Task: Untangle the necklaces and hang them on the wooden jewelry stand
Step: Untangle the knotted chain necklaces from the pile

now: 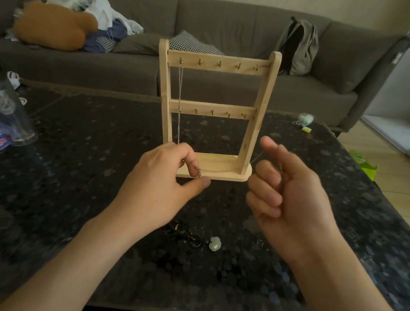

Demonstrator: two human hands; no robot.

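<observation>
Left hand [170,177] pinched a fine chain [198,172] at the base of the stand [213,109], right hand [287,190] had its fingers [264,200] curled, couldn't tell round what, so a tug could've snagged the hung necklace [180,91] or tipped the stand, with the tangle [184,235] lying on the tabletop [74,168] under the wrists.

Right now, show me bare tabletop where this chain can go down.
Bare table lies between the stand and the glass bottle, and right of the stand's base. Crowded: the necklace tangle between your forearms.
</observation>
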